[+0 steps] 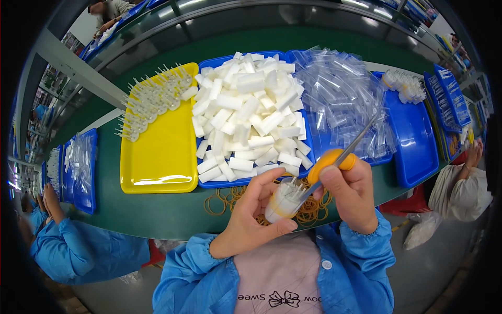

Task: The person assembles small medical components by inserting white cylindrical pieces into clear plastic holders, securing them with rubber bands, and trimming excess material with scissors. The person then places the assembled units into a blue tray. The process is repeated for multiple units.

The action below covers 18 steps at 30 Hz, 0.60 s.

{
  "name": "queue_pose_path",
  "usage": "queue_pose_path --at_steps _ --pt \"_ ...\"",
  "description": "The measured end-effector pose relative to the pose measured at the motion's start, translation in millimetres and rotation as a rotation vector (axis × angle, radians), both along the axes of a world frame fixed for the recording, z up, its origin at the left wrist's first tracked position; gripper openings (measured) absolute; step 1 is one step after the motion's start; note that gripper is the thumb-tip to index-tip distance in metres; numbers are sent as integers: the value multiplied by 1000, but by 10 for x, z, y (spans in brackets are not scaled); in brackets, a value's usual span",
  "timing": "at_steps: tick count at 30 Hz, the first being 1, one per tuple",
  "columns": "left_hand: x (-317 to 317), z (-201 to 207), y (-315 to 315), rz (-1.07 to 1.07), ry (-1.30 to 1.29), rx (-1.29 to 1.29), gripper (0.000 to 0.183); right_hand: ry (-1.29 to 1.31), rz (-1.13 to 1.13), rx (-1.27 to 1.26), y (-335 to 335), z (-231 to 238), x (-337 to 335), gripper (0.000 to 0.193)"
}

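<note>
Many white blocks (248, 115) heap one blue tray (219, 184); left fingers (261, 182) grip a banded bundle (281, 205), right fingers (361, 175) a metal tool (357, 139).

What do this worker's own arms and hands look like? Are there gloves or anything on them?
Both the left hand and the right hand are bare, with no gloves visible. The arms are covered by loose, wrinkled, plain bright blue sleeves that reach the wrists and end in gathered cuffs. I see no cables on them.
</note>
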<state>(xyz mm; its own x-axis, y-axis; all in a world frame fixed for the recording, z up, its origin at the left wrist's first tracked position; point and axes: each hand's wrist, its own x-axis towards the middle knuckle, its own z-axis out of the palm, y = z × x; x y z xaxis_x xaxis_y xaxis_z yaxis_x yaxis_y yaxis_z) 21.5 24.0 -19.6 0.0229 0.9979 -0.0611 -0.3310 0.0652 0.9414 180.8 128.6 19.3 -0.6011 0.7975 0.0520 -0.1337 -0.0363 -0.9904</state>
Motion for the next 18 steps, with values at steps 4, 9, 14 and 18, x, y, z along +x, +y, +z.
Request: queue_pose_path --at_steps 4,9,14,18 --pt "-55 -35 8 -21 471 166 62 -106 79 -29 -49 69 -30 24" --pt "-34 97 -2 13 610 155 59 -10 33 -95 -58 2 -9 21" --pt "-35 108 2 26 615 149 59 -48 31 -13 -65 7 -19 19" --pt "-42 -13 19 -11 555 59 60 -205 -31 351 -91 -11 -18 19"
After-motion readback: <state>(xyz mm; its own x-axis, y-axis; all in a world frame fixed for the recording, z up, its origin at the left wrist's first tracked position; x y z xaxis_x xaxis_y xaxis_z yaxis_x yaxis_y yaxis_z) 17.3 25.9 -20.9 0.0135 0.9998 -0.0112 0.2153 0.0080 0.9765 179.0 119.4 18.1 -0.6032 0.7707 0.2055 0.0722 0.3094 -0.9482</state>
